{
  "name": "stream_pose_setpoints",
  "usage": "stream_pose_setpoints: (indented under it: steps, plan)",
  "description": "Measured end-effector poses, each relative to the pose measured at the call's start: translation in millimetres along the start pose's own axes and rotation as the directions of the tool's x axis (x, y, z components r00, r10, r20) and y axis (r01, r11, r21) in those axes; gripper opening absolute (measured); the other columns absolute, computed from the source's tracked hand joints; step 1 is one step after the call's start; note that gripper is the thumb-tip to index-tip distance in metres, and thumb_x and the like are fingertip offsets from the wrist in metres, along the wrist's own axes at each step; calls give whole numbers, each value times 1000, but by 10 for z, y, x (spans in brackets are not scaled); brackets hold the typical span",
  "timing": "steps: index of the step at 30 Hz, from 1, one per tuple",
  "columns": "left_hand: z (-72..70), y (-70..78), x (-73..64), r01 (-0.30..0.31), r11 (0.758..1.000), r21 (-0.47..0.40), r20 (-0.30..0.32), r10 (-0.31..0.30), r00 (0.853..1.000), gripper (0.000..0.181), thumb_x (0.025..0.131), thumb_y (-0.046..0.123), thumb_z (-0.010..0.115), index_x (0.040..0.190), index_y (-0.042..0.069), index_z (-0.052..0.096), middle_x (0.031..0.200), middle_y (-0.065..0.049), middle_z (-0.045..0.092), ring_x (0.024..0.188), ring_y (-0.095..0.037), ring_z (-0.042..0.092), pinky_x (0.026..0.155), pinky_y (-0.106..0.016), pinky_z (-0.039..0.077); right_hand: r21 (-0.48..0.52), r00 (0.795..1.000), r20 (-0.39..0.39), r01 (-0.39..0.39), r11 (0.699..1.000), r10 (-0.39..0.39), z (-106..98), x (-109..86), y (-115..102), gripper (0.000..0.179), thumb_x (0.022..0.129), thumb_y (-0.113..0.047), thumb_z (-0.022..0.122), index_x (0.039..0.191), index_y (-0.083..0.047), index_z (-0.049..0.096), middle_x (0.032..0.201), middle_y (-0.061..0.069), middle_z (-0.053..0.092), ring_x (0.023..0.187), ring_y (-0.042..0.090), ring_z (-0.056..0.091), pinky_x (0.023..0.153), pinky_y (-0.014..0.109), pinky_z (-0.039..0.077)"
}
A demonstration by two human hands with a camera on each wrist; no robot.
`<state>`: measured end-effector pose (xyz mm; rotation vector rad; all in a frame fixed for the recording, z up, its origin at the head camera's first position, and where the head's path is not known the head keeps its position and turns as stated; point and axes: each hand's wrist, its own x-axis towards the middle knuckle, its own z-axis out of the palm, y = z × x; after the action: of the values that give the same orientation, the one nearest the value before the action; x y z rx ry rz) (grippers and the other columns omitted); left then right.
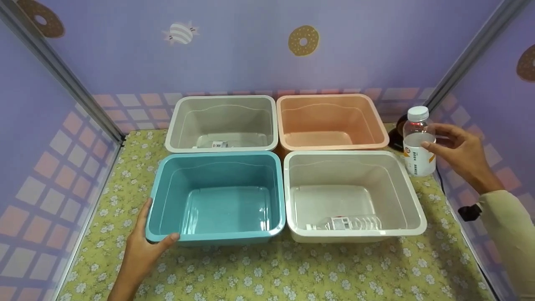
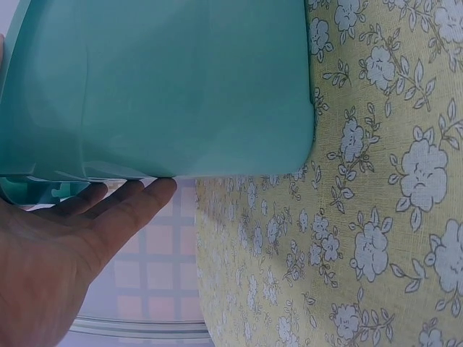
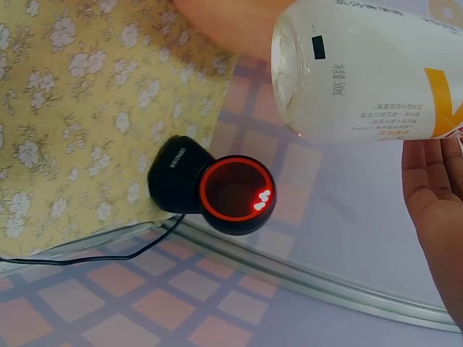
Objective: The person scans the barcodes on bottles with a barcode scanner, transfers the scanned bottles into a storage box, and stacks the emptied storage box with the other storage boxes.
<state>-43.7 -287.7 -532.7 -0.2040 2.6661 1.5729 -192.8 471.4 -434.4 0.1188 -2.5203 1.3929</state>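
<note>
My right hand [image 1: 464, 154] holds a clear plastic bottle [image 1: 419, 161] with a white cap and a white-and-orange label, upright, right of the tubs in the head view. In the right wrist view the bottle's base [image 3: 288, 76] faces a black barcode scanner [image 3: 235, 195] with a glowing red ring. My left hand [image 1: 144, 244] rests at the near left corner of the teal tub [image 1: 215, 237], its thumb at the front rim. Straight fingers [image 2: 134, 206] lie along the tub's outer side in the left wrist view.
A cream tub [image 1: 355, 233] with a clear bottle [image 1: 351, 223] lying inside stands beside the teal one. Behind them are a grey tub [image 1: 221, 149], with a labelled item [image 1: 220, 144] inside, and an orange tub [image 1: 334, 147]. Purple walls enclose the flowered tablecloth [image 1: 250, 276]. The scanner's cable [image 3: 94, 259] trails along the edge.
</note>
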Motion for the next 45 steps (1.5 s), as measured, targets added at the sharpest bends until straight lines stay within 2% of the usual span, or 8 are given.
stream_pose_setpoints:
  steps: [7,12,15,22,28,34,39,45]
  plan:
    - [2,-2,-8,-9,1000,3,-8,9,1000,115,99,34,85,178,41,2,180,-29,14,145,-64,46,101,-69,57,-29,999,11,-31,999,32,41,7,127,49,99,-10,85,144,2,69,124,-14,73,107,0,73,90,10,56]
    - [10,11,-19,-33,999,9,-17,33,999,114,100,32,85,179,37,3,178,-32,19,138,-65,53,95,-63,61,-40,1000,-6,-12,999,12,88,23,221,47,99,-10,85,142,2,70,123,-16,73,106,-1,72,89,10,56]
    - [13,14,-22,-37,999,10,-18,37,999,113,100,32,85,179,36,4,178,-33,18,137,-65,54,93,-60,61,-43,1000,-20,3,999,-4,114,35,268,46,99,-8,85,141,3,71,121,-16,73,105,-1,72,89,10,55]
    - [6,24,-26,-16,1000,10,-14,16,1000,114,100,34,85,179,37,3,177,-34,20,139,-65,52,97,-65,60,-70,999,-30,-17,997,15,146,72,404,50,99,-11,85,143,5,68,122,-20,69,107,-4,68,89,8,53]
    - [-4,17,-22,-11,1000,27,-12,12,1000,113,100,35,85,179,38,3,180,-30,14,138,-66,53,93,-63,62,-91,999,-43,-26,996,22,173,126,505,51,100,-13,84,144,6,67,122,-18,68,107,-5,66,90,7,52]
    - [-3,4,-16,-7,1000,30,-11,8,1000,114,99,36,85,178,40,4,180,-29,14,137,-65,55,92,-61,62,-96,998,-49,-51,994,46,185,179,592,51,101,-15,84,145,5,67,125,-10,69,106,-5,66,89,7,53]
    - [0,8,-12,-25,1000,19,-14,25,1000,114,99,34,85,178,40,4,179,-31,16,141,-66,50,96,-66,60,-110,997,-52,-67,992,61,184,204,651,53,101,-18,84,146,4,66,129,-2,69,103,-8,66,87,7,53]
    - [14,6,-19,-43,999,9,-16,44,999,114,100,31,84,179,36,3,176,-35,21,136,-65,55,93,-63,62,-103,996,-45,-83,991,79,189,224,718,56,102,-20,83,149,4,64,140,17,67,100,-14,65,85,6,53]
